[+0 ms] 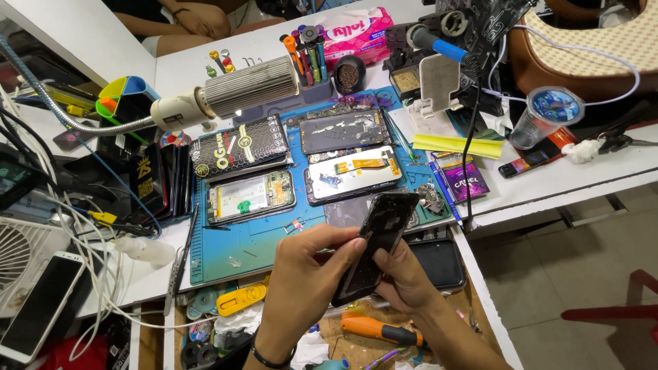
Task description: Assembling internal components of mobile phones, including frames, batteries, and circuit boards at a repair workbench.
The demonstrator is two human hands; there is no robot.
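Black phone back cover point(375, 243) up off the blue work mat point(233, 250), held above the table's near edge, over the open drawer point(329, 339). Long axis tilted, top end pointing up-right and away, lower end toward the body. Left hand point(305, 277) pinching its left edge, thumb pressed on top; right hand point(404, 277) wrapped under the lower right side. Best kept steady, gripped by the edges, with gentle pressure. Opened phone point(250, 195) lying flat further back on the mat.

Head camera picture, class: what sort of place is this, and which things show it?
Most likely a phone repair bench: opened phones lie on a blue work mat, both hands hold a phone back cover, and a soldering iron stands behind.
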